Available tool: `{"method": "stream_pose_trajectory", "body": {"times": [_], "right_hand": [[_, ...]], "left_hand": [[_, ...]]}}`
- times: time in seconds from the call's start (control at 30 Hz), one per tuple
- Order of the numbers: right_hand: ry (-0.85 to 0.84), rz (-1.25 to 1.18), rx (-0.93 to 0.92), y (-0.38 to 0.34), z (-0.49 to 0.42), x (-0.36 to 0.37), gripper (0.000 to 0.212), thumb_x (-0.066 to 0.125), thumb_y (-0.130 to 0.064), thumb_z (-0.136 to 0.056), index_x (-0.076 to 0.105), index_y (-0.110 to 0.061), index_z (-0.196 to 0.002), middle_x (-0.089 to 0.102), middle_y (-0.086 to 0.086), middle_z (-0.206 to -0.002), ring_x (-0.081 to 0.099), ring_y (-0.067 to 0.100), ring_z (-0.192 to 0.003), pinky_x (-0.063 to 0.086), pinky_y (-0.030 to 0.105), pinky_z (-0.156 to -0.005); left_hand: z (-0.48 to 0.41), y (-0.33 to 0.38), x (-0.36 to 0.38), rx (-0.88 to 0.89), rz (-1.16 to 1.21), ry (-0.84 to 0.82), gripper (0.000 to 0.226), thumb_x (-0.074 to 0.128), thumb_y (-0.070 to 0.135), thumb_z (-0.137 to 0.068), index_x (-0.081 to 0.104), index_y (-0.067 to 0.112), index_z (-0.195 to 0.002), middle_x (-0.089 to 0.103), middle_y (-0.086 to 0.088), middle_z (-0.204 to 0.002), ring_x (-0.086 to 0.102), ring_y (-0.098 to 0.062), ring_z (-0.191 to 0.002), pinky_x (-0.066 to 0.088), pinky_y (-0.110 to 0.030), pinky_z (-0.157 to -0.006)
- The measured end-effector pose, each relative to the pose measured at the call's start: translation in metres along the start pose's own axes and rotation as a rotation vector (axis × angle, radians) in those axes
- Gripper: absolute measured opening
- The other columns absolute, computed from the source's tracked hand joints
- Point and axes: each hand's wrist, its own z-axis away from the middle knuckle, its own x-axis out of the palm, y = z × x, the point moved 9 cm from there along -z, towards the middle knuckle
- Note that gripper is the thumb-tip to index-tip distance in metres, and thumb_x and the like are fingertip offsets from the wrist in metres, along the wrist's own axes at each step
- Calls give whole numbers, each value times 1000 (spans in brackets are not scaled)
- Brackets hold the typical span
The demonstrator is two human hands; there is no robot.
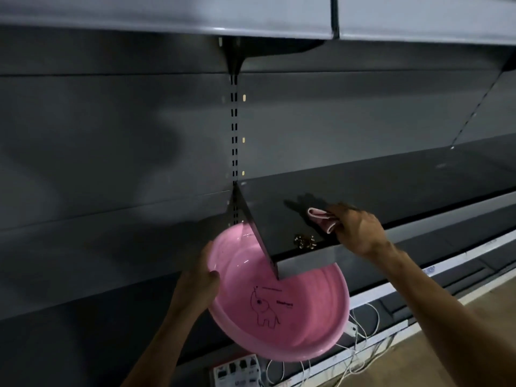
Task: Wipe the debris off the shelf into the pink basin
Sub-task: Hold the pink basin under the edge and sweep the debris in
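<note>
Debris (305, 242): one small golden cluster at the shelf (377, 185) front edge. One pink basin (293, 325) under the shelf corner, my left hand (199, 277) gripping its rim. My right hand (357, 227), on the shelf, clutches one pink cloth (321, 219).
</note>
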Motion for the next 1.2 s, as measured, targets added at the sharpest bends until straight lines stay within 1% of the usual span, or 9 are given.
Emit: {"method": "stream_pose_trajectory", "body": {"times": [0.27, 0.37, 0.47, 0.63, 0.77, 0.87, 0.93, 1.03, 1.2], "right_hand": [[157, -76, 41, -28, 14, 12, 23, 60, -31, -84, 66, -21, -104, 71, 6, -101, 65, 36, -92, 46, 35, -70], [157, -108, 32, -48, 18, 11, 47, 45, -51, -80, 67, -26, -113, 72, 9, -103, 66, 38, -92, 49, 37, -72], [197, -157, 18, -67, 24, 14, 60, 35, -65, -77, 66, -31, -117, 73, 6, -105, 66, 36, -95, 50, 35, -73], [163, -100, -4, -99, 29, 32, 36, 47, -45, -84, 66, -25, -107, 72, 2, -99, 68, 32, -87, 52, 36, -70], [152, -94, -159, -145, 42, 37, 17, 53, -31, -83, 65, -23, -92, 67, 0, -89, 67, 27, -74, 49, 32, -61], [130, -75, -313, -181, 54, 47, 18, 50, -23, -86, 66, -26, -94, 61, -5, -87, 62, 19, -76, 50, 31, -61], [117, -93, -383, -194, 61, 52, 25, 44, -22, -89, 66, -26, -101, 58, -6, -87, 56, 16, -77, 50, 32, -66], [128, -209, -378, -189, 59, 35, 20, 49, -21, -90, 65, -26, -100, 58, -6, -90, 55, 13, -75, 51, 29, -67], [216, -413, -156, -110, 29, -16, 28, 54, -34, -84, 67, -12, -97, 59, 0, -87, 63, 25, -74, 40, 23, -64]], "left_hand": [[7, -2, 0, -8, 12, -13, 63, 45, 1, -89, 40, 36, -141, 63, 8, -96, 66, -15, -70, 48, -24, -48], [8, -7, -3, -4, 35, -26, 61, 46, 2, -89, 44, 39, -137, 65, 8, -95, 68, -13, -70, 57, -34, -54], [11, -9, -9, -2, 43, -33, 60, 45, 4, -88, 45, 42, -135, 65, 11, -97, 67, -10, -70, 49, -27, -51], [12, -14, -20, -10, 22, -43, 62, 45, 8, -86, 42, 47, -134, 65, 8, -102, 67, -15, -79, 59, -41, -66], [16, -10, -26, -1, 18, -51, 62, 46, 4, -91, 36, 34, -144, 55, 17, -91, 66, -21, -83, 59, -44, -70], [15, -11, -29, -12, 12, -51, 67, 46, 5, -92, 29, 37, -148, 55, 17, -102, 66, -23, -81, 58, -50, -71], [16, -12, -32, -22, 9, -42, 69, 46, 4, -91, 28, 37, -149, 49, 16, -110, 63, -13, -81, 58, -47, -76], [20, -9, -33, -10, 22, -40, 67, 46, 3, -92, 31, 35, -148, 51, 16, -101, 66, -17, -82, 59, -42, -70], [22, -2, -24, -5, 48, -44, 63, 46, 1, -92, 35, 31, -146, 52, 19, -93, 56, 0, -74, 47, -21, -56]]}}
